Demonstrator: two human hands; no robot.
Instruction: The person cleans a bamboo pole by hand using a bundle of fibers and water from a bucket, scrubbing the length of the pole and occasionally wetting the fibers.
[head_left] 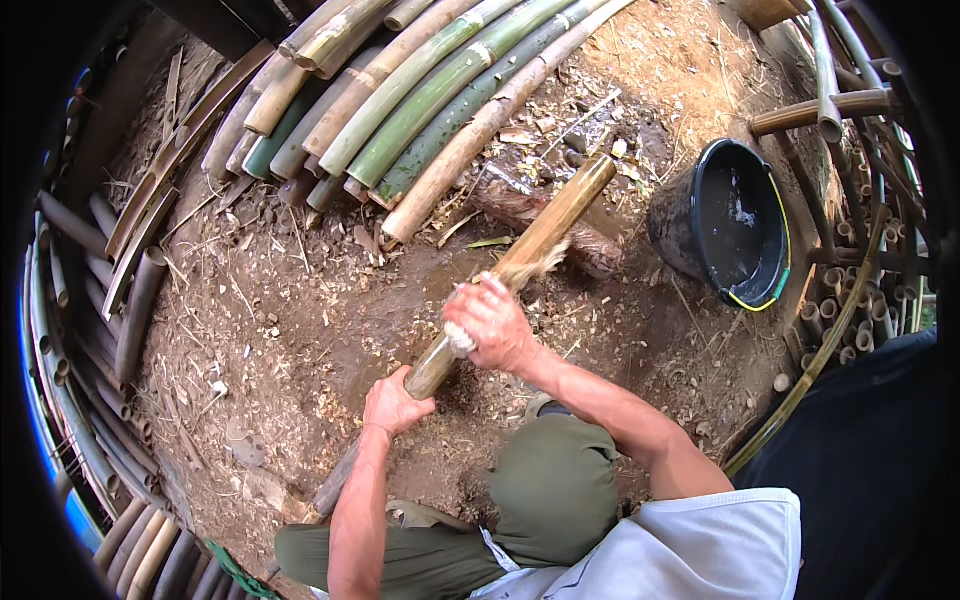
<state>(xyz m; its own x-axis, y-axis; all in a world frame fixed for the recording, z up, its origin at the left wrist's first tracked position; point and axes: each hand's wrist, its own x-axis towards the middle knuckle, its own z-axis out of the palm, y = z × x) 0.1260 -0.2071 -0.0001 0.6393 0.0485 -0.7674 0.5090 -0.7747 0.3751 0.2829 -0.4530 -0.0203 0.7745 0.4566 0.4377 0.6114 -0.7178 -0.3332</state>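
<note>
Left hand (393, 404) wraps a slanting bamboo pole (432, 368), while the right hand (490, 322), farther up, clasps a pale fibrous wad (461, 338) against it, tufts showing on both sides. Beyond the right hand, the pole's far end crosses above a brown log (592, 246); I cannot tell whether they touch. Farther out, a black bucket (685, 228) sits right of the hands, and stacked bamboo (430, 120) lies ahead of them.

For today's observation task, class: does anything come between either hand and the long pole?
At the right hand, apparently yes: a pale wad shows at its edge, seemingly pressed between palm and long pole. Nothing visible separates the left hand from it.
</note>
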